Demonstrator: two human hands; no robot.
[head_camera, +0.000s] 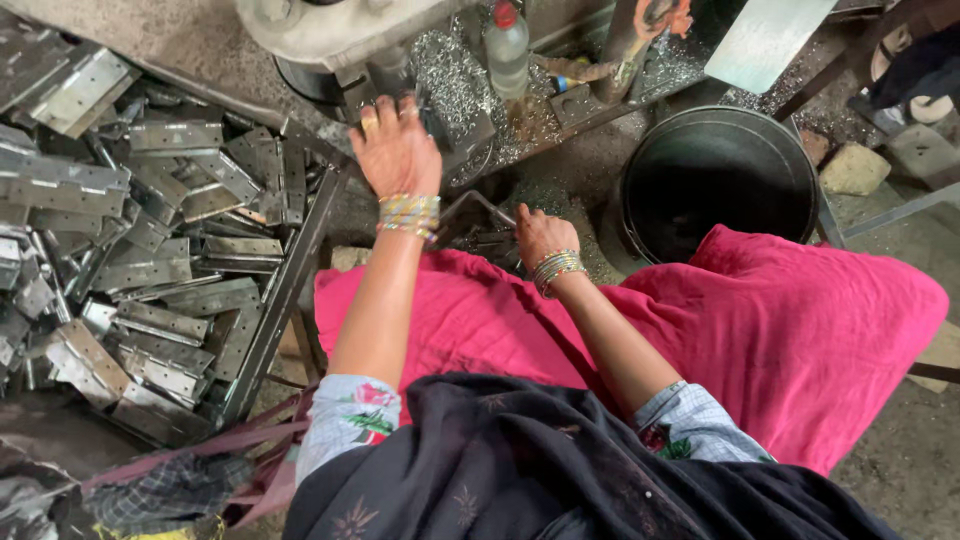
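left hand (397, 150) outstretched on machine base (440, 110), right hand (540, 235) low

1 black bucket (718, 180), 1 plastic bottle (507, 50), 2 hands, dozens of metal hinge plates (150, 260)

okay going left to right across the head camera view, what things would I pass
Heap of grey folded metal brackets → left hand with striped bangles → clear plastic bottle with red cap → right hand → round black metal bucket → pale stone block.
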